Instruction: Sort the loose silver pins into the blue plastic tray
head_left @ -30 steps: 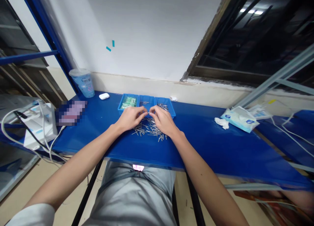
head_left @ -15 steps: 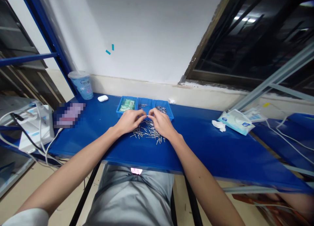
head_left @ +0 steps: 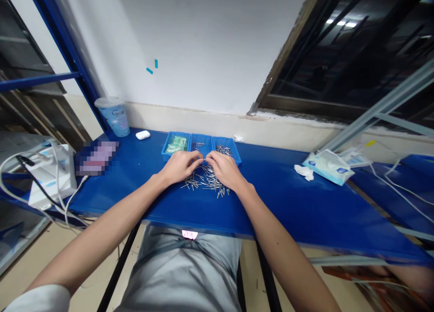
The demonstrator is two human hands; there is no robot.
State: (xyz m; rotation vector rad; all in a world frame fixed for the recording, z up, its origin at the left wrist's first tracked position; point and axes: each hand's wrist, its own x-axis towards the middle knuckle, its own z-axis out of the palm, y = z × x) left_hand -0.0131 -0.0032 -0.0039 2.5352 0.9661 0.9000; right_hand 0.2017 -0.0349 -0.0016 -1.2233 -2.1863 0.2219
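My left hand (head_left: pixel 183 166) and my right hand (head_left: pixel 223 167) meet over the table, thumbs and forefingers pinched and fingertips almost touching. Whatever lies between them is too small to make out. Beneath and just in front of the hands spreads a loose pile of thin silvery metal pins (head_left: pixel 214 184). Behind the hands stand three joined blue bins. Green-and-white small pieces fill the left bin (head_left: pixel 163 153), a few metal pins lie in the middle bin (head_left: pixel 202 139), and many dark metal pieces are in the right bin (head_left: pixel 237 154).
On the blue table (head_left: pixel 281 199), a lidded cup (head_left: pixel 117 120) and a white earbud case (head_left: pixel 143 134) stand at the back left. A power strip (head_left: pixel 50 178) with cables lies far left. Rightward are a crumpled tissue (head_left: pixel 304 172) and a tissue pack (head_left: pixel 328 167).
The hands stay nearly in place, their fingertips still together. A small pale bit seen between the fingertips earlier is now hardly visible. The whole view has shifted slightly.
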